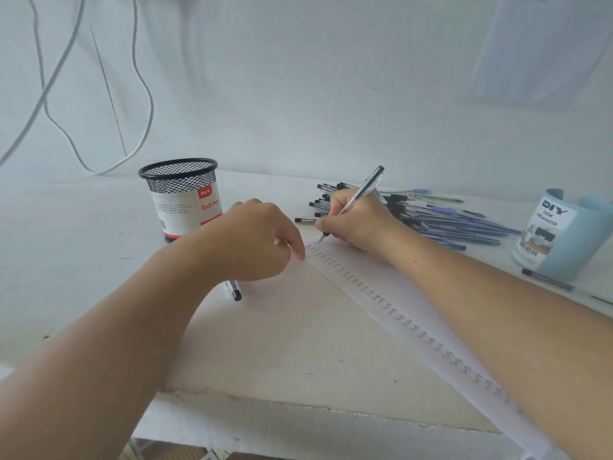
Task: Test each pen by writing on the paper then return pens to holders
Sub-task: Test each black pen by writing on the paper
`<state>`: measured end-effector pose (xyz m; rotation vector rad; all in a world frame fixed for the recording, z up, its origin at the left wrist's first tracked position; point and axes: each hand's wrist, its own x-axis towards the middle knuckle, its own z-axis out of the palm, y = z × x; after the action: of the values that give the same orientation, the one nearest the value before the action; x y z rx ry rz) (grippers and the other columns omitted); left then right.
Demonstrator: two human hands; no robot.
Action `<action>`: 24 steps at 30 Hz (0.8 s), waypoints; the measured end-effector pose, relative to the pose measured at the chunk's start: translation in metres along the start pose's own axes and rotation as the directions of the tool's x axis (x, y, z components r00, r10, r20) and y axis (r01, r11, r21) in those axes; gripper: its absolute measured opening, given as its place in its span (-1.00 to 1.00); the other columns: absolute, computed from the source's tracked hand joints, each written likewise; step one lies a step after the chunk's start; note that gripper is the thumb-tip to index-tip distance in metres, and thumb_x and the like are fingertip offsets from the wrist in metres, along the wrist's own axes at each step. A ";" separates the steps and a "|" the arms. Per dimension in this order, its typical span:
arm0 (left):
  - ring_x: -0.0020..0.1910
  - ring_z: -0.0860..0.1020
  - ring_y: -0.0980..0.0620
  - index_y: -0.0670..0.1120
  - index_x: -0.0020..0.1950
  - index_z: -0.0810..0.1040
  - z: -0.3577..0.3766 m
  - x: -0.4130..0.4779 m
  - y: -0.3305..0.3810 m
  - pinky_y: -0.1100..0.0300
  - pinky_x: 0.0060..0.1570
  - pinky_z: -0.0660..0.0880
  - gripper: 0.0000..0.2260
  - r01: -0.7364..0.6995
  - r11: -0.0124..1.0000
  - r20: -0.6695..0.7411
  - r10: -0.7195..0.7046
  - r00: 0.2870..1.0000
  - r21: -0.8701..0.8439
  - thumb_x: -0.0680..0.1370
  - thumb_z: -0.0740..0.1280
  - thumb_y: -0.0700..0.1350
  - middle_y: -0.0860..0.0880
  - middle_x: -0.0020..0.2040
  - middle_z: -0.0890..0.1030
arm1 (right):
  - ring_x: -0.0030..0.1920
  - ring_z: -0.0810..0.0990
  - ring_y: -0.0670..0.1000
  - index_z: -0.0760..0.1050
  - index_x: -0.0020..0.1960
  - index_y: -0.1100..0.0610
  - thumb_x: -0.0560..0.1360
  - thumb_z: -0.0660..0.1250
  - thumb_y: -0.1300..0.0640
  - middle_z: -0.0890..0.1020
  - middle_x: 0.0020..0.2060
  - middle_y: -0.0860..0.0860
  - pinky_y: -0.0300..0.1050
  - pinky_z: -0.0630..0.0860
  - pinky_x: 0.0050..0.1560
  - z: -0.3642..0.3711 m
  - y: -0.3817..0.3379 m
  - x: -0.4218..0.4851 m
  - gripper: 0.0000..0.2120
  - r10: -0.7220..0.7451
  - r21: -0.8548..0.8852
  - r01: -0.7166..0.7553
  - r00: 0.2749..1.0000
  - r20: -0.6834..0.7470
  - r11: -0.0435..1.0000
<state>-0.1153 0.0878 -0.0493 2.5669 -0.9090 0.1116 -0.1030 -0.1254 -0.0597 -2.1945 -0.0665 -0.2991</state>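
On the worktop (265, 343), the paper (391, 293) lay slantwise; the left hand (255, 240), loosely curled, pinned its near edge steady, while the right hand (358, 224) gripped a pen (361, 190), tip touching its top corner, apparently testing ink.

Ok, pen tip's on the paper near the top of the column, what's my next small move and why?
Probably write one short test word. The right hand grips the clear black-capped pen with its tip on the long white paper strip at the far end of the handwritten column, while the left hand pins the strip's edge.
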 end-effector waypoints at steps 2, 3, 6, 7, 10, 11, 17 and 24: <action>0.14 0.52 0.05 0.48 -0.22 0.59 0.000 0.000 0.001 0.02 0.23 0.50 -0.58 -0.001 1.000 -0.002 0.001 1.000 -0.004 0.36 0.07 -0.01 0.22 -0.05 0.68 | -0.53 0.30 -0.12 0.35 -0.38 0.05 0.42 0.52 0.20 0.42 -0.45 0.03 -0.21 0.23 -0.40 0.000 0.000 0.001 -0.63 -0.004 -0.002 0.004 1.000 -0.015 1.000; 0.14 0.52 0.05 0.48 -0.22 0.59 0.000 0.000 0.001 0.01 0.24 0.50 -0.58 -0.001 1.000 -0.004 0.001 1.000 -0.004 0.36 0.07 -0.01 0.22 -0.05 0.68 | -0.54 0.29 -0.13 0.35 -0.38 0.05 0.42 0.52 0.20 0.41 -0.47 0.00 -0.21 0.23 -0.41 0.000 0.001 0.001 -0.62 -0.006 -0.002 0.006 1.000 -0.015 1.000; 0.17 0.50 0.05 0.50 -0.21 0.59 -0.001 -0.001 0.002 0.01 0.26 0.48 -0.59 0.005 1.000 -0.005 -0.005 1.000 -0.003 0.36 0.07 0.01 0.23 -0.03 0.66 | -0.55 0.27 -0.12 0.32 -0.40 0.04 0.41 0.51 0.23 0.37 -0.50 -0.04 -0.20 0.21 -0.40 0.000 0.002 0.002 -0.60 0.000 0.008 0.001 1.000 -0.013 1.000; 0.17 0.49 0.05 0.49 -0.21 0.60 0.000 -0.001 0.001 0.02 0.28 0.47 -0.59 0.006 1.000 -0.006 -0.006 1.000 -0.001 0.36 0.07 0.01 0.24 -0.03 0.66 | -0.54 0.28 -0.11 0.32 -0.41 0.03 0.40 0.51 0.23 0.37 -0.51 -0.04 -0.20 0.22 -0.40 0.000 0.002 0.002 -0.60 0.002 0.014 -0.001 1.000 -0.015 1.000; 0.18 0.49 0.06 0.51 -0.20 0.59 0.001 -0.001 0.000 0.02 0.27 0.48 -0.58 0.009 1.000 -0.014 -0.009 1.000 -0.004 0.36 0.07 0.01 0.25 -0.03 0.66 | -0.55 0.29 -0.14 0.34 -0.41 0.04 0.40 0.50 0.22 0.39 -0.51 -0.06 -0.21 0.24 -0.40 0.001 0.002 0.003 -0.62 0.003 -0.002 -0.003 0.999 -0.038 1.000; 0.18 0.49 0.06 0.51 -0.20 0.59 0.001 0.000 0.000 0.01 0.27 0.48 -0.58 0.011 1.000 -0.015 -0.011 1.000 -0.006 0.36 0.07 0.01 0.25 -0.03 0.66 | -0.56 0.28 -0.15 0.33 -0.41 0.04 0.40 0.49 0.23 0.39 -0.51 -0.06 -0.21 0.23 -0.40 0.001 0.003 0.004 -0.62 0.007 -0.004 -0.008 0.999 -0.043 1.000; 0.17 0.49 0.06 0.50 -0.18 0.60 0.000 -0.001 0.000 0.01 0.23 0.51 -0.59 0.028 1.000 -0.008 -0.028 1.000 -0.006 0.37 0.08 0.01 0.26 -0.03 0.66 | -0.59 0.26 -0.15 0.30 -0.42 0.04 0.40 0.47 0.27 0.35 -0.58 -0.11 -0.26 0.20 -0.48 0.000 0.002 0.002 -0.60 0.010 0.012 -0.010 0.999 -0.044 1.000; 0.19 0.49 0.04 0.54 -0.22 0.56 -0.001 -0.002 0.001 0.02 0.27 0.49 -0.59 0.036 0.999 0.016 -0.036 0.999 -0.004 0.39 0.09 0.01 0.24 0.02 0.66 | -0.46 0.31 0.03 0.30 -0.36 0.11 0.40 0.10 0.32 0.50 -0.41 0.16 -0.23 0.30 -0.46 -0.017 -0.016 -0.005 -0.80 0.202 0.647 -0.148 0.979 -0.009 0.748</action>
<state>-0.1173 0.0889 -0.0487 2.5825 -0.8668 0.0791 -0.1137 -0.1291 -0.0385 -1.4798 0.0749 -0.2125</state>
